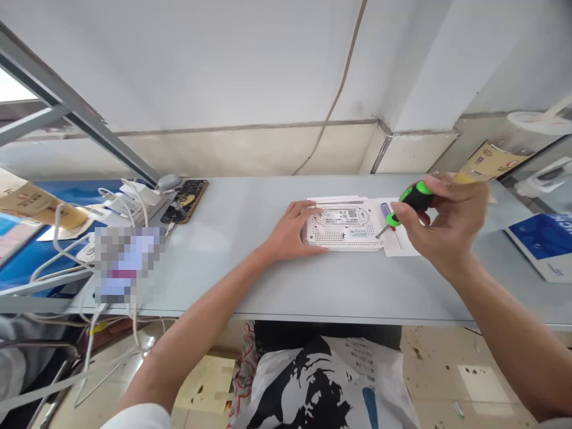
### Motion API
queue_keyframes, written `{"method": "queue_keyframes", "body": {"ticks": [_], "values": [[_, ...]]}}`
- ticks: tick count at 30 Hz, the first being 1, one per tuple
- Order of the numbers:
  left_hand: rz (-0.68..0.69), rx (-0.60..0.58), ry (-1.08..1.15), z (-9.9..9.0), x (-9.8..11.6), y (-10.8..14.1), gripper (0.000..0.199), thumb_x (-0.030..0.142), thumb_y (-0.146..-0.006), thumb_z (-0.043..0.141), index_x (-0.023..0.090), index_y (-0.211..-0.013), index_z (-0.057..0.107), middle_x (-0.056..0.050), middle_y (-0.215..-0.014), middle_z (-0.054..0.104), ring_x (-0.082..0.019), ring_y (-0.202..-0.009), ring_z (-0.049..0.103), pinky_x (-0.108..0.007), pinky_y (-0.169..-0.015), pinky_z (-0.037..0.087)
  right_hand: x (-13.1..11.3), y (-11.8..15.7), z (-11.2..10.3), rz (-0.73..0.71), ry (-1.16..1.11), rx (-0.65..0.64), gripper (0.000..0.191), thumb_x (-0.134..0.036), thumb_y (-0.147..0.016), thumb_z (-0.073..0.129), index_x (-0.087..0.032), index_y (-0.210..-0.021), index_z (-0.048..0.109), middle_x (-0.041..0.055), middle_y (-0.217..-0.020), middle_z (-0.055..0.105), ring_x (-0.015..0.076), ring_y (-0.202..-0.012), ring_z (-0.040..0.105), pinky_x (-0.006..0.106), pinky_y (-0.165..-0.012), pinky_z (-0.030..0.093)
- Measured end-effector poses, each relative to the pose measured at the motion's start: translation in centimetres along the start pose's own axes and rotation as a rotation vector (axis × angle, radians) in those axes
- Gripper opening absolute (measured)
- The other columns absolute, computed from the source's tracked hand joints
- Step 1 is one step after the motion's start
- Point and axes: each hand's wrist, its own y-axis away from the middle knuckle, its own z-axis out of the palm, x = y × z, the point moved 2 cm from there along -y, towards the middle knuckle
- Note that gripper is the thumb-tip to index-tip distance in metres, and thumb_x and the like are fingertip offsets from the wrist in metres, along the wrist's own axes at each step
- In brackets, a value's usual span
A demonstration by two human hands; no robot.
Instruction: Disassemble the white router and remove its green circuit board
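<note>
At the far left of your grey table lies a tangle of white charging cables, with a pixelated patch hiding whatever sits at the front edge and a phone in a dark patterned case just beside them. Moving right, your left hand rests palm down on a white vented router, fingers loosely spread and not clenched around it. The router lies mid-table, label side up, its right edge beside a sheet of white paper. A blue-handled screwdriver lies on that sheet. Your right hand, slightly blurred, grasps a black-and-green screwdriver by the handle, its shaft angled down near the router's right edge. Further right, a blue-and-white box sits at the table's end.
</note>
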Motion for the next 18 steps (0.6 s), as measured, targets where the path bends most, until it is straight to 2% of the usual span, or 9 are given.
{"method": "queue_keyframes", "body": {"ticks": [2,4,9,13,14,16,18], "values": [[0.004,0.024,-0.004,-0.4,-0.2,0.1,0.087,0.056,-0.066,0.094,0.03,-0.141,0.06,-0.014,-0.153,0.05,-0.039,-0.149,0.042,-0.06,-0.125,0.04,-0.3,-0.8,0.2,0.05,0.011,-0.022,0.05,-0.025,-0.073,0.091,-0.037,-0.115,0.066,-0.0032,-0.089,0.063,0.0167,-0.063,0.058,0.032,-0.043,0.045],[-0.001,0.052,-0.004,-0.9,-0.5,0.2,0.084,0.055,-0.066,0.095,0.029,-0.138,0.061,-0.014,-0.152,0.052,-0.038,-0.147,0.044,-0.059,-0.125,0.04,-0.5,-1.6,0.3,0.101,-0.039,-0.068,0.041,-0.025,-0.077,0.089,-0.035,-0.11,0.067,-0.0013,-0.095,0.065,0.0193,-0.072,0.064,0.038,-0.056,0.055],[-0.006,0.065,0.001,-1.2,-1.0,0.4,0.084,0.056,-0.066,0.095,0.027,-0.138,0.061,-0.015,-0.153,0.051,-0.037,-0.148,0.043,-0.057,-0.126,0.037,-0.7,-2.8,-0.1,0.14,-0.23,-0.128,0.034,-0.019,-0.075,0.09,-0.031,-0.1,0.07,-0.0007,-0.089,0.065,0.0241,-0.084,0.072,0.049,-0.074,0.063],[-0.021,0.054,0.014,-1.1,-1.2,0.3,0.085,0.056,-0.067,0.095,0.028,-0.139,0.06,-0.014,-0.156,0.048,-0.036,-0.15,0.041,-0.056,-0.128,0.035,-0.6,-4.5,-0.8,0.217,-0.424,-0.382,0.032,-0.034,-0.078,0.088,-0.03,-0.098,0.064,-0.0016,-0.09,0.071,0.0286,-0.091,0.078,0.053,-0.076,0.066],[-0.021,0.058,0.012,-1.1,-1.3,0.3,0.084,0.056,-0.067,0.095,0.029,-0.139,0.06,-0.014,-0.156,0.048,-0.036,-0.15,0.042,-0.057,-0.128,0.035,-0.8,-5.2,-1.0,0.224,-0.394,-0.445,0.031,-0.038,-0.08,0.086,-0.03,-0.098,0.062,-0.0009,-0.093,0.073,0.0282,-0.091,0.078,0.052,-0.075,0.066],[-0.011,0.062,0.002,-1.1,-1.3,0.3,0.084,0.056,-0.067,0.095,0.029,-0.139,0.06,-0.014,-0.155,0.048,-0.036,-0.149,0.042,-0.057,-0.127,0.036,-1.3,-6.6,-1.0,0.191,-0.162,-0.542,0.028,-0.043,-0.084,0.081,-0.029,-0.096,0.06,0.0001,-0.089,0.074,0.0262,-0.082,0.076,0.05,-0.073,0.064],[0.0,0.063,-0.013,-1.1,-1.3,0.2,0.084,0.056,-0.067,0.095,0.028,-0.139,0.06,-0.015,-0.155,0.049,-0.036,-0.149,0.042,-0.057,-0.127,0.036,-1.8,-7.6,-0.4,0.12,0.155,-0.579,0.032,-0.049,-0.083,0.08,-0.026,-0.085,0.058,-0.0029,-0.063,0.06,0.0248,-0.07,0.071,0.048,-0.073,0.059]]}}
